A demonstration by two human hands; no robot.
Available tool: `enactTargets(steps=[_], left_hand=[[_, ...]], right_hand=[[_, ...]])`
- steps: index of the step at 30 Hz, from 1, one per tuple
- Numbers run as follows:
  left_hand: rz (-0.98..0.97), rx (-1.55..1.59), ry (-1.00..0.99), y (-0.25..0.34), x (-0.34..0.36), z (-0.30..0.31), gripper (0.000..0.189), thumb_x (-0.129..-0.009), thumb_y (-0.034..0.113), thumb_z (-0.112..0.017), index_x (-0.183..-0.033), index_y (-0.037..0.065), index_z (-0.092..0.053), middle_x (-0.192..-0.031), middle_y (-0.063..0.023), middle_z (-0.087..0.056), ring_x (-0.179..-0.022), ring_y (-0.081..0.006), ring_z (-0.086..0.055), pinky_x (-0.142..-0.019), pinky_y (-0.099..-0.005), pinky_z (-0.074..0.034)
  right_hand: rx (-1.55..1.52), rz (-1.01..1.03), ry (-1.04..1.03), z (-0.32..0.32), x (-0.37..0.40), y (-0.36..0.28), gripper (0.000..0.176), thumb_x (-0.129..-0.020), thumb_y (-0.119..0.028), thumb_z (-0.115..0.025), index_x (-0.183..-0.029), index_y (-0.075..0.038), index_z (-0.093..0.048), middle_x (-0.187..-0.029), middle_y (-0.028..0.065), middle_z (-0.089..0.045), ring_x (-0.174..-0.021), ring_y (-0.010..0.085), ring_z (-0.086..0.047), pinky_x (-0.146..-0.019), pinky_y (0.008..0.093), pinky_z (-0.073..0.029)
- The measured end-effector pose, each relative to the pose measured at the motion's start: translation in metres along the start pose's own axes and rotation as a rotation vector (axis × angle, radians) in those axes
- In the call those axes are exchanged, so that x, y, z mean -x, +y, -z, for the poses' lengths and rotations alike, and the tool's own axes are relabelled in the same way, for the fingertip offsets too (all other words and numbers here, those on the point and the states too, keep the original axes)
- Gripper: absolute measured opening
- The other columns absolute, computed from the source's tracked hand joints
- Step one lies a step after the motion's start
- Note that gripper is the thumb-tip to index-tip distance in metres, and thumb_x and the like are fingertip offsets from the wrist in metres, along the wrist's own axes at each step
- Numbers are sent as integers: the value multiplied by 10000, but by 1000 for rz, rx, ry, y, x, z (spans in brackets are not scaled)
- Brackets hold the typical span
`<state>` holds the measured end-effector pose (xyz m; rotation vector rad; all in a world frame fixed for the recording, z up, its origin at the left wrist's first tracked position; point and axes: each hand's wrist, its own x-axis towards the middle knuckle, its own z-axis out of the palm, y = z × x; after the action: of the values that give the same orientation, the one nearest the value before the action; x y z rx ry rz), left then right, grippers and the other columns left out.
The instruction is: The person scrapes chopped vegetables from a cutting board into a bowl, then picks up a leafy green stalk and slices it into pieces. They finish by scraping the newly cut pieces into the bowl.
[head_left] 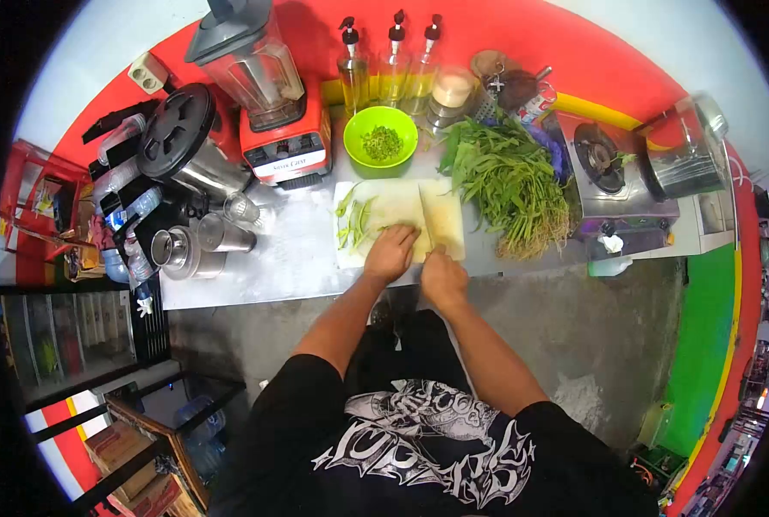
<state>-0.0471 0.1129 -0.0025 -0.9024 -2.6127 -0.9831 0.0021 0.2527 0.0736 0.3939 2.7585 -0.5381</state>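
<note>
A white cutting board (389, 195) lies on the metal table in front of me. My right hand (444, 280) is wrapped round the handle of a kitchen knife (428, 215), whose blade points away from me across the board. Just left of the blade, my left hand (390, 253) rests on the board with its fingers curled and together; whatever is under them is hidden. Several slim green vegetable pieces (355, 222) lie on the board's left side. Behind the board stands a lime-green bowl (356, 148) with small chopped green bits (382, 143) in it.
A big bunch of leafy greens (514, 185) lies right of the board, beside a gas stove (619, 207). At the back stand a red blender (286, 142) and several pump bottles (393, 73). Metal cups (226, 233) and a large lidded pot (182, 142) are on the left.
</note>
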Motion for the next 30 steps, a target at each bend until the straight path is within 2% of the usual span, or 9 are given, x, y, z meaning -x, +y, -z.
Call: enactTargets(steps=[1, 5, 7, 10, 16, 18, 24, 25, 30], left_hand=[[-61, -20, 19, -4, 1, 1, 420, -787, 47, -644, -1205, 4, -656, -1224, -147, -631, -1163, -341, -581, -986, -457, -466], [-26, 17, -31, -3, 7, 4, 435, -798, 44, -636, -1231, 0, -648, -1237, -154, -631, -1183, -347, -575, -1015, -457, -454], [-1, 34, -6, -3, 4, 5, 435, -812, 39, -624, -1245, -1, -646, -1235, -157, -633, -1183, -357, -573, -1032, -451, -448], [22, 65, -42, -5, 4, 6, 434, -841, 76, -581, -1265, 15, -650, -1284, -137, -621, -1235, -319, -550, -1058, -448, -431], [40, 130, 26, -3, 4, 1, 393, -806, 30, -624, -1192, -19, -678, -1217, -164, -645, -1185, -356, -574, -1045, -442, -453], [51, 105, 33, -2, 5, 1, 376, -808, 23, -626, -1176, -25, -685, -1206, -163, -651, -1182, -355, -576, -1033, -439, -460], [50, 90, 51, -4, 5, -1, 346, -834, 74, -612, -1158, -9, -700, -1196, -137, -654, -1170, -329, -578, -1037, -426, -447], [42, 68, 42, -4, 6, 0, 347, -831, 68, -612, -1158, -10, -700, -1208, -132, -651, -1181, -330, -570, -1045, -430, -441], [62, 96, 43, -5, 7, -2, 346, -816, 36, -613, -1147, -16, -699, -1205, -132, -649, -1182, -329, -568, -1039, -425, -450]], right_hand=[[13, -30, -61, 1, 2, -2, 347, -1065, -289, -412, -1154, 17, -549, -1015, 269, -725, -961, 424, -710, -863, 521, -541], [-36, -35, -15, -33, 8, 5, 341, -1063, -281, -407, -1151, 20, -540, -1014, 279, -721, -959, 432, -707, -860, 525, -538], [-90, 112, 156, -51, 2, 16, 309, -1046, -258, -462, -1049, 35, -561, -908, 266, -713, -866, 451, -694, -778, 540, -534], [-83, 120, 174, -41, -11, 17, 306, -1042, -255, -470, -1058, 37, -558, -888, 267, -710, -851, 445, -694, -765, 546, -535], [-29, -22, 42, -19, 11, -6, 369, -1043, -312, -462, -1118, 40, -544, -926, 287, -715, -897, 475, -699, -810, 562, -545], [-21, -88, -70, -14, 14, -12, 338, -1049, -260, -413, -1155, 31, -548, -1032, 277, -716, -964, 439, -704, -859, 529, -541], [48, 56, -24, -27, -8, 9, 345, -1032, -266, -433, -1138, 35, -564, -1025, 273, -720, -923, 452, -710, -843, 534, -552], [0, -16, -16, -30, -5, 6, 362, -1040, -293, -437, -1145, 29, -563, -1012, 275, -719, -917, 451, -712, -844, 533, -555], [-47, -105, 13, -33, 11, -5, 368, -1052, -331, -436, -1129, 4, -566, -959, 287, -707, -930, 469, -694, -835, 550, -541]])
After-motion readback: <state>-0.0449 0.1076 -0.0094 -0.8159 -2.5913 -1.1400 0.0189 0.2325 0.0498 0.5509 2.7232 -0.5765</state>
